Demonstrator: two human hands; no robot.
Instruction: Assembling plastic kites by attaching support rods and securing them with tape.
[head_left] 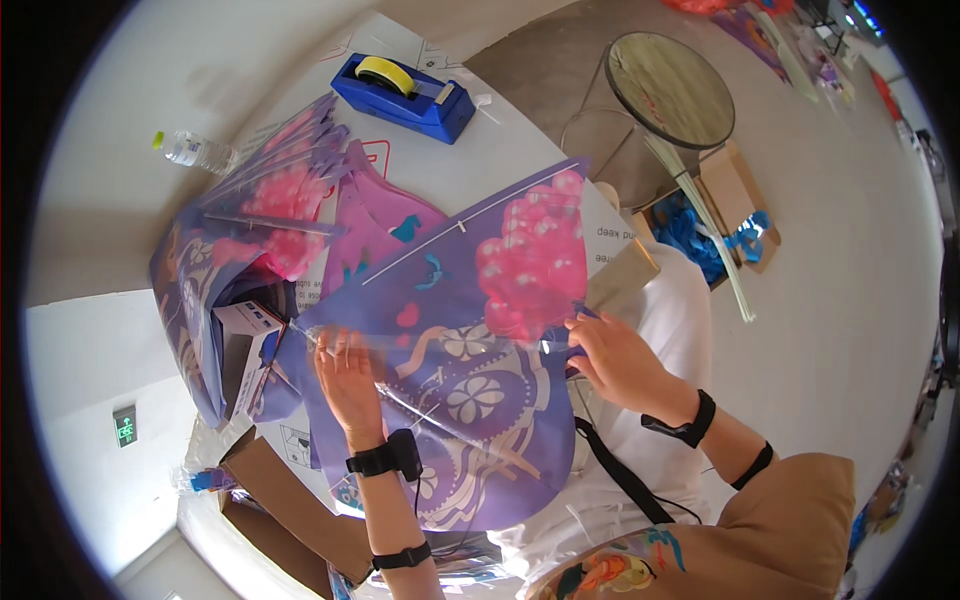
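Observation:
A purple kite (440, 265) of thin printed sheet, with pink heart balloons and pale flower patterns, is spread across my lap and the table edge. Thin light rods lie along its upper fold and across its lower part. My left hand (347, 385) rests on its left corner, fingers stretched out and lying on the sheet. At the kite's right edge, my right hand (615, 355) is closed, its fingers curled round the gathered purple edge. A clear, shiny strip seems to run between the two hands; what it is I cannot tell.
More folded purple kites (270, 215) are heaped at the left, over a small box (245, 345). A blue tape dispenser (405, 100) with yellow tape and a plastic bottle (195, 152) stand behind. Right: a round stool (670, 90), pale rods (710, 225), an open carton (735, 195).

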